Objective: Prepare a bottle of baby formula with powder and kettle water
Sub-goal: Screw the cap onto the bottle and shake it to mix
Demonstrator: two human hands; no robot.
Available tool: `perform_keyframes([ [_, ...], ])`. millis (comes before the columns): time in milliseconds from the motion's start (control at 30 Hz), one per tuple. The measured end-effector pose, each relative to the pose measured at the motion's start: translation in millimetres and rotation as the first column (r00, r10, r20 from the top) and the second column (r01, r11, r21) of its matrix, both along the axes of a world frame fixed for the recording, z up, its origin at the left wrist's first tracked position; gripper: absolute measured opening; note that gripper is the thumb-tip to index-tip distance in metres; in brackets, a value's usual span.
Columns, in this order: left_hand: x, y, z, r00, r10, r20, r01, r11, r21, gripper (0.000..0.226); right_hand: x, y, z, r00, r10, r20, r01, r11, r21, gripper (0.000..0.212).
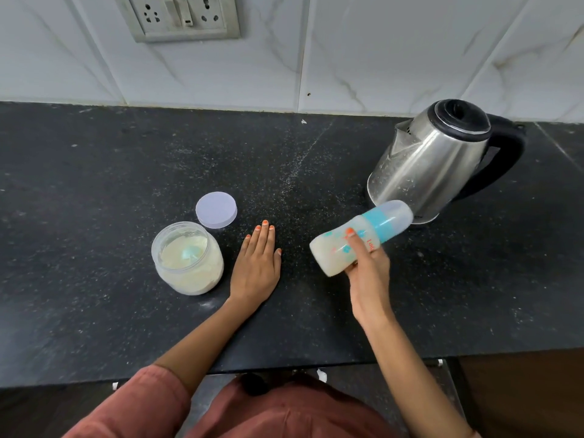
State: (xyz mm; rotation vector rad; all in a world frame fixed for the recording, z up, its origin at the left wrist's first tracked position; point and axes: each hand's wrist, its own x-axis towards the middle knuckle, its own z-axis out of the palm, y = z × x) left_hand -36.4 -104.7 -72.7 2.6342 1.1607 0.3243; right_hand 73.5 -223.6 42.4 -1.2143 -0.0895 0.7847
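We hold the capped baby bottle [335, 248], milky inside, tilted above the black countertop [94, 184] just in front of the steel kettle [436, 159], with our right hand [368, 273] wrapped round its lower half. Our left hand [257, 263] lies flat on the countertop, fingers straight, beside the open powder jar [186, 263], whose lid [216, 210] rests just behind it.

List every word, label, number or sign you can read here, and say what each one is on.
"Lu…": red lettering on the baby bottle; the rest is covered by the right hand gripping it.
Kettle, powder jar, jar lid, socket plate: no readable text.
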Motion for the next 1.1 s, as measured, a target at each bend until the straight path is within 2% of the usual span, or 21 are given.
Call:
perform_keyframes([
  [33, 0.2, 0.5, -0.3, 1.000, 0.004, 0.002, -0.004, 1.000, -0.002, 0.067, -4.9, -2.7, -2.5, 0.994, 0.091, 0.057, -0.088, 0.994, -0.062, 0.021],
  [100, 0.6, 0.9, -0.4, 1.000, 0.005, -0.001, -0.005, 1.000, -0.007, 0.067, -14.2, -11.3, -4.9, 0.925, 0.350, 0.151, -0.318, 0.926, -0.202, 0.023],
  [167, 0.8, 0.6, -0.2, 1.000, 0.002, -0.003, -0.002, 1.000, -0.012, 0.068, -13.6, -17.2, -3.8, 0.874, 0.449, 0.185, -0.404, 0.883, -0.239, 0.027],
  [233, 0.4, -0.1, 0.8, 1.000, 0.004, 0.004, -0.004, 1.000, -0.012, 0.067, -7.4, -14.1, -0.4, 0.930, 0.331, 0.159, -0.312, 0.941, -0.133, 0.031],
  [300, 0.1, -0.4, 1.3, 1.000, 0.005, 0.006, -0.005, 1.000, -0.012, 0.066, 1.7, -5.8, 1.1, 0.993, 0.103, 0.053, -0.102, 0.995, -0.018, 0.033],
  [367, -0.1, -0.6, 1.4, 1.000, 0.001, 0.003, -0.001, 1.000, -0.019, 0.067, 5.0, -0.7, -0.2, 1.000, -0.025, -0.007, 0.025, 1.000, 0.006, 0.028],
  [433, 0.2, -0.3, 1.3, 1.000, 0.002, 0.003, -0.002, 1.000, -0.022, 0.065, -0.6, -4.0, -3.0, 0.990, 0.108, 0.095, -0.102, 0.992, -0.071, 0.023],
  [500, 0.8, 0.4, 1.2, 1.000, 0.005, 0.002, -0.005, 1.000, -0.024, 0.063, -10.8, -13.5, -5.6, 0.902, 0.386, 0.192, -0.348, 0.915, -0.204, 0.025],
  [567, 1.3, 0.3, 1.2, 1.000, 0.003, 0.000, -0.003, 1.000, -0.024, 0.065, -12.7, -20.0, -5.9, 0.836, 0.506, 0.212, -0.445, 0.851, -0.279, 0.028],
  [633, 0.5, -0.1, 1.1, 1.000, 0.000, -0.001, 0.000, 1.000, -0.021, 0.067, -7.8, -16.7, -3.5, 0.904, 0.389, 0.177, -0.355, 0.914, -0.195, 0.025],
  [700, 0.1, -0.3, 0.6, 1.000, 0.002, 0.008, -0.002, 1.000, -0.014, 0.068, -0.1, -7.4, -0.7, 0.986, 0.155, 0.057, -0.152, 0.987, -0.052, 0.020],
  [767, 0.4, -0.4, 0.4, 1.000, 0.003, 0.009, -0.003, 1.000, -0.014, 0.068, 3.0, 0.1, -0.3, 1.000, -0.005, -0.029, 0.005, 1.000, 0.010, 0.020],
  [833, 0.4, -0.2, 0.8, 1.000, 0.002, 0.011, -0.002, 1.000, -0.015, 0.067, -2.8, -1.2, -2.7, 0.998, 0.058, 0.020, -0.057, 0.998, -0.041, 0.019],
  [933, 0.9, 0.1, 1.3, 1.000, 0.002, 0.010, -0.002, 1.000, -0.022, 0.066, -14.2, -13.9, -5.6, 0.921, 0.366, 0.135, -0.337, 0.920, -0.199, 0.021],
  [967, 1.2, -0.2, 1.6, 1.000, 0.005, 0.010, -0.004, 1.000, -0.023, 0.065, -13.1, -16.1, -5.2, 0.905, 0.398, 0.149, -0.362, 0.906, -0.217, 0.022],
  [1033, 0.6, -0.5, 2.4, 1.000, 0.008, 0.016, -0.008, 1.000, -0.022, 0.064, -6.8, -14.2, -3.0, 0.940, 0.310, 0.140, -0.289, 0.944, -0.157, 0.023],
  [1100, 0.2, -0.7, 1.5, 1.000, 0.002, 0.008, -0.002, 1.000, -0.022, 0.066, 1.3, -7.0, 0.2, 0.993, 0.111, 0.043, -0.110, 0.993, -0.042, 0.022],
])
